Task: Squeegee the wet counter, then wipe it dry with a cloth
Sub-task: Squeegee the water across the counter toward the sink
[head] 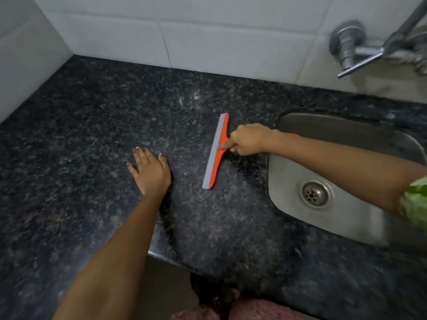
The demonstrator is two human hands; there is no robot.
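Observation:
An orange squeegee (pixel 216 151) with a grey rubber blade lies with its blade on the dark speckled granite counter (pixel 92 125), just left of the sink. My right hand (pixel 249 139) is shut on the squeegee's handle, index finger stretched along the orange head. My left hand (pixel 150 172) rests flat on the counter to the blade's left, fingers spread, holding nothing. Faint pale streaks show on the counter behind the blade. No cloth is in view.
A steel sink (pixel 288 199) with a round drain (pixel 314 194) is set into the counter at the right. A chrome wall tap (pixel 351 47) juts out above it. White tiled walls (pixel 208 35) close the back and left. The counter's front edge (pixel 166 257) runs below my arms.

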